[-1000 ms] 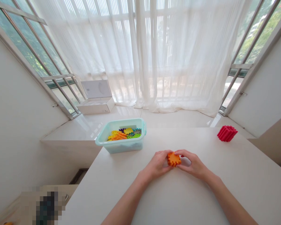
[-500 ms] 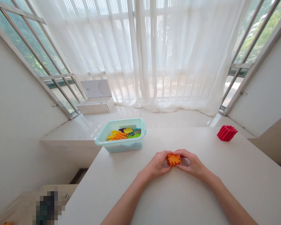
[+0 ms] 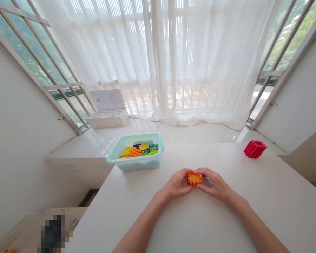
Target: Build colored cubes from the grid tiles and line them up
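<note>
A small orange toothed plastic block (image 3: 194, 178) sits between my two hands over the middle of the white table (image 3: 200, 225). My left hand (image 3: 177, 184) grips its left side with curled fingers. My right hand (image 3: 214, 184) pinches its right side. A light blue plastic bin (image 3: 137, 163) with several coloured plastic pieces stands at the table's far left corner. A red block made of the same toothed pieces (image 3: 255, 149) rests at the far right of the table.
Behind the table runs a white window ledge with an open white box (image 3: 109, 111) on it. Sheer white curtains (image 3: 173, 59) cover the window. White walls close in on both sides. A blurred dark object (image 3: 52, 232) sits low at the left.
The orange block has been turned slightly between my hands, its flat face more toward me. Both hands have stayed in place.
</note>
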{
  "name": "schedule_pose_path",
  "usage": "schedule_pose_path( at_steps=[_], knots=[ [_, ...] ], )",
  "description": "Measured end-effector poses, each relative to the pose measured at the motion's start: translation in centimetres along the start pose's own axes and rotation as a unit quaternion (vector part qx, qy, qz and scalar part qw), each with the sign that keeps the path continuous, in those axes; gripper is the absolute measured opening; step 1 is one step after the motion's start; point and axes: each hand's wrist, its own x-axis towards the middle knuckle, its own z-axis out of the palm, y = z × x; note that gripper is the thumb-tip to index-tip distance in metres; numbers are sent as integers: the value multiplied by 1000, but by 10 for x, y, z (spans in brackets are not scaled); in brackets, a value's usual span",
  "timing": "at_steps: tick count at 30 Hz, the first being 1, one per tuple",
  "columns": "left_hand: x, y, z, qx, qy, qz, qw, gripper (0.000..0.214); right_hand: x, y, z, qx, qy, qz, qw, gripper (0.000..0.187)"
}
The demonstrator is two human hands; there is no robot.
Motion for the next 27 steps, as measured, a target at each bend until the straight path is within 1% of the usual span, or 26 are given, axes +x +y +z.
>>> schedule_pose_path(
  at_steps=[7,14,22,27],
  knots=[
    [0,3,-1,-42,-6,-4,999,47,1,-3,0,-7,11,-7,1000,34],
    [-2,1,-3,-29,8,-4,1000,46,1,-2,0,2,6,-5,1000,34],
    [-2,1,-3,-18,9,8,1000,46,-1,1,2,5,3,-11,1000,35],
    [-2,2,-4,-11,8,2,1000,42,-1,4,3,-1,-3,-12,1000,37]
  ],
)
